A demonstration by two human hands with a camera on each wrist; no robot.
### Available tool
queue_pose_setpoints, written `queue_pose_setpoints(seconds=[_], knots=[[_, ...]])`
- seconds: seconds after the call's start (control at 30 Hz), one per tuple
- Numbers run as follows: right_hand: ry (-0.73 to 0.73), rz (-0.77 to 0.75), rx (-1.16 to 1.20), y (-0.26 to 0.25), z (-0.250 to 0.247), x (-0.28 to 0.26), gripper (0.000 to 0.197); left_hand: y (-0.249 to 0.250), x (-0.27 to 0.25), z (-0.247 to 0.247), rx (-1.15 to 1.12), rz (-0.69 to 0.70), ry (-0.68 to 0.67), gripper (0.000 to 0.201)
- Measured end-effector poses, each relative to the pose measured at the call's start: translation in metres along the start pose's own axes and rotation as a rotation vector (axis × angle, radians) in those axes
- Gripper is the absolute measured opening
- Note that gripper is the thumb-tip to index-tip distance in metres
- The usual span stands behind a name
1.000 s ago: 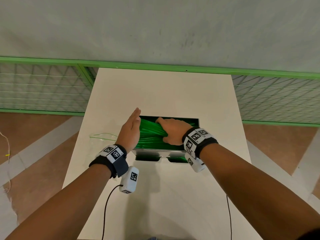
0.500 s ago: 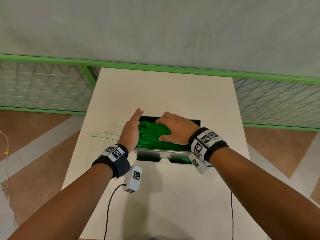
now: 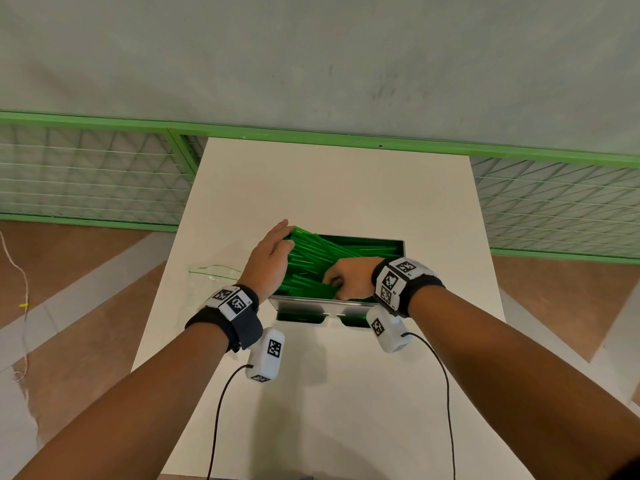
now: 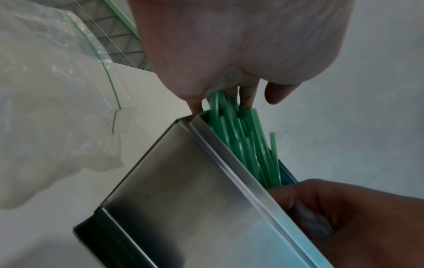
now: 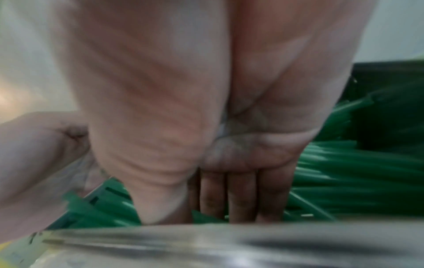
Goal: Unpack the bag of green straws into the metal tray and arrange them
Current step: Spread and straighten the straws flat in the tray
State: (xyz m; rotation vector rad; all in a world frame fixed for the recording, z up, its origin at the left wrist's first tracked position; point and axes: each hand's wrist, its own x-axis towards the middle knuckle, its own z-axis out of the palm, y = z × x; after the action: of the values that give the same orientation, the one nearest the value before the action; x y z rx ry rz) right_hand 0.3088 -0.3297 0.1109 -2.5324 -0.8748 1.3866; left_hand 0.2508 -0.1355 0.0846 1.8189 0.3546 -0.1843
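A heap of green straws (image 3: 329, 254) lies in the metal tray (image 3: 304, 304) at the middle of the white table. Their left ends stick up over the tray's left rim. My left hand (image 3: 272, 254) stands flat on edge there, its straight fingers (image 4: 247, 94) pressing against those straw ends (image 4: 231, 116). My right hand (image 3: 348, 278) is inside the tray by its near wall; its straight fingers (image 5: 241, 195) point down into the straws (image 5: 344, 172), with the tips hidden behind the tray rim (image 5: 229, 241).
The emptied clear plastic bag (image 3: 211, 275) (image 4: 57, 90) lies on the table just left of the tray. The white table (image 3: 332, 188) ends at a green-framed mesh fence (image 3: 86, 174) at the back. Cables hang from both wrist cameras.
My right hand slid from the top of the heap toward the near wall and dipped its fingers in. The left hand shifted a little farther along the left rim, and the straw ends rose there.
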Motion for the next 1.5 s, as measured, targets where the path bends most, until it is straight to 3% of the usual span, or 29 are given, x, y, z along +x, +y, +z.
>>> queue_pose_setpoints(seconds=[0.17,0.3,0.5,0.67,0.8,0.9,1.0,1.33,1.4,1.5], knots=[[-0.099,0.047,-0.048,-0.005,0.0,0.01,0.067,0.003,0.0,-0.001,-0.025,-0.017,0.005,0.048],[-0.165,0.073,-0.122,-0.007,-0.002,0.016,0.064,0.001,0.001,0.0,-0.021,-0.015,-0.001,0.045],[-0.081,0.021,0.059,0.001,0.005,0.018,0.066,0.001,0.003,-0.001,-0.072,-0.041,-0.014,0.042],[0.162,-0.158,0.192,-0.007,0.017,0.021,0.061,0.009,0.004,-0.005,-0.191,-0.09,-0.02,0.048],[0.08,-0.121,0.08,-0.015,0.015,0.026,0.055,0.01,0.004,-0.006,-0.204,-0.116,-0.028,0.055],[-0.007,-0.063,0.021,-0.019,0.008,0.023,0.039,0.012,0.003,-0.006,-0.17,-0.104,-0.028,0.057],[0.001,-0.059,0.032,-0.02,0.004,0.02,0.025,0.011,0.004,-0.006,-0.181,-0.099,-0.036,0.053],[0.065,-0.13,0.128,-0.024,0.0,0.014,0.024,0.011,0.005,-0.008,-0.179,-0.076,-0.037,0.041],[0.09,-0.125,0.072,-0.026,-0.005,0.011,0.028,0.011,0.004,-0.008,-0.194,-0.086,-0.029,0.039],[0.066,-0.092,-0.084,-0.029,-0.008,0.008,0.051,0.01,0.001,-0.006,-0.176,-0.099,-0.028,0.053]])
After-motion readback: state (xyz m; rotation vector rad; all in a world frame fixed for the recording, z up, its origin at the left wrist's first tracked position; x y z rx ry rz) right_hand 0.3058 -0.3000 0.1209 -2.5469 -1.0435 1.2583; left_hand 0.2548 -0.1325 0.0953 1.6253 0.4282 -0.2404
